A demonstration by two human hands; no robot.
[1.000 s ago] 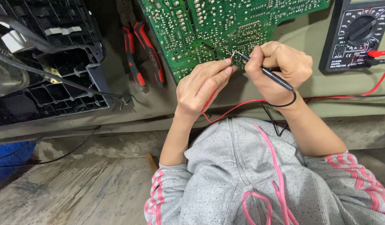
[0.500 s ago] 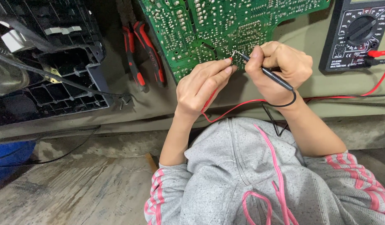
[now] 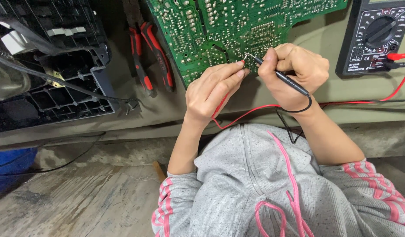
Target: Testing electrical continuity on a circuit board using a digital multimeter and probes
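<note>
I see both of my hands meeting at the near edge of the green circuit board [image 3: 237,30], which lies solder side up on the far part of the bench, just beyond my knuckles. My right hand [image 3: 294,72] is clenched around the black probe [image 3: 283,79]. The probe's long axis runs from near right to far left, and its metal tip lands on the board at a solder point just left of that hand. My left hand [image 3: 213,90] comes in from the near left with fingers pinched together; a red lead [image 3: 246,115] runs out from under its palm, so I judge it grips the red probe, though the probe body itself is hidden from me. Both fingertip clusters nearly touch over one spot on the board, the right hand slightly farther.

The leads trail right to the black multimeter [image 3: 378,37] at the far right. Red-handled pliers [image 3: 149,61] lie left of the board, well apart from my hands, with a black plastic chassis [image 3: 49,74] at the far left.
</note>
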